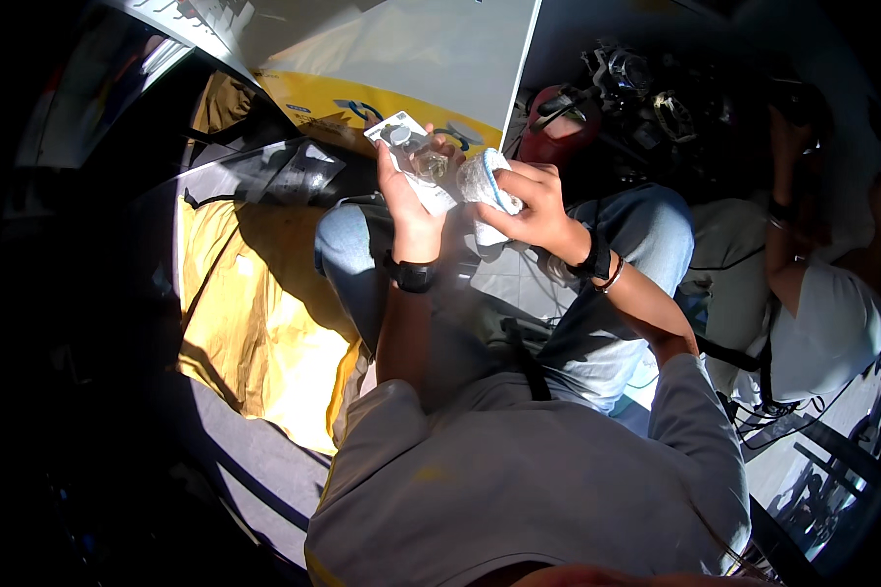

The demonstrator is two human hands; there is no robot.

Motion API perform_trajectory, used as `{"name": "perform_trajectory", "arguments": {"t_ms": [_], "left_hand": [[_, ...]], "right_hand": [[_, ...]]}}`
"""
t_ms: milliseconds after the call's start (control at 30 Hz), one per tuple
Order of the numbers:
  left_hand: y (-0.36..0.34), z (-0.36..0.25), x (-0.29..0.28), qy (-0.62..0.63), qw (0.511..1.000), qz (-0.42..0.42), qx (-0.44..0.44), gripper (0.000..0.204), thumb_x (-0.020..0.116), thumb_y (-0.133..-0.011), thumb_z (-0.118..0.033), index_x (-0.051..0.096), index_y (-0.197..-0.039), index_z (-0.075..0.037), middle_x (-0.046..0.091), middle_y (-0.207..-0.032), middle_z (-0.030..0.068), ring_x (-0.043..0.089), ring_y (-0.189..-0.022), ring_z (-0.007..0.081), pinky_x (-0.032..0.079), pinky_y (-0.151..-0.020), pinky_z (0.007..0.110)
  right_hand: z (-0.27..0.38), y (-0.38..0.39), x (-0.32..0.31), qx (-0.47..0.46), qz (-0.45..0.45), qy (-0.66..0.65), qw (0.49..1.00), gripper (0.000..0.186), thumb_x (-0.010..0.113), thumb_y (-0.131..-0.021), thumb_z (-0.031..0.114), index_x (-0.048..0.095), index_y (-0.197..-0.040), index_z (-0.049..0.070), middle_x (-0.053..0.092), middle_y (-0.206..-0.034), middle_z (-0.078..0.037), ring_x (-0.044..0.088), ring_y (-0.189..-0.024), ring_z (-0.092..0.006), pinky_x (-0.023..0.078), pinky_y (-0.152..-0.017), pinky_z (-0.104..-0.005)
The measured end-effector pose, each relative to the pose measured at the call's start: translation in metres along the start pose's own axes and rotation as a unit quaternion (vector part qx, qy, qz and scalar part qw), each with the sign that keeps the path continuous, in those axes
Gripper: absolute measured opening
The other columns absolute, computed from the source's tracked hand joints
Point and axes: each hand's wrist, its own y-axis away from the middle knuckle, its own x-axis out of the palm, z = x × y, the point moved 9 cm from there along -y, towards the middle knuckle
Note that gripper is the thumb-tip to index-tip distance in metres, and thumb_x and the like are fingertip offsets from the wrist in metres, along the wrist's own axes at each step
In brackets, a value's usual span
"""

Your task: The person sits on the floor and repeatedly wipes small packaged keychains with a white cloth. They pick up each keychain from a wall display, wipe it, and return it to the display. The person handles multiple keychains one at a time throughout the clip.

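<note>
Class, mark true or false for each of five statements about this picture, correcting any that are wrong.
1. The left hand holds a white, flat item. True.
2. The right hand holds a white cloth with blue edging. True.
3. The left wrist is bare. False: it wears a dark band.
4. Creased yellow material lies to the person's left. True.
5. The person's top is bright red. False: the top is grey.
</note>
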Motion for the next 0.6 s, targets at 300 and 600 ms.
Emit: {"name": "perform_trajectory", "arguments": {"t_ms": [300,600], "left_hand": [[0.009,0.0,0.025,0.027,0.994,0.102,-0.023,0.043,0.06,-0.083,-0.019,0.046,-0.117,0.003,0.047,-0.097,0.0086,0.047,-0.095,0.0201,0.041,-0.093,0.036],[0.014,-0.005,0.036,0.026,0.987,0.157,0.001,0.056,0.061,-0.082,-0.015,0.037,-0.129,0.003,0.044,-0.101,0.0093,0.048,-0.097,0.0196,0.044,-0.093,0.04]], "right_hand": [[-0.05,-0.001,-0.041,0.213,-0.19,-0.146,0.947,0.015,0.068,-0.075,0.003,0.067,-0.089,-0.002,0.067,-0.074,-0.005,0.06,-0.067,-0.0062,0.048,-0.064,-0.0223],[-0.032,-0.008,-0.034,0.154,-0.127,-0.065,0.978,0.019,0.074,-0.072,0.007,0.066,-0.086,-0.002,0.066,-0.075,-0.012,0.064,-0.065,-0.0172,0.048,-0.062,-0.0269]]}}
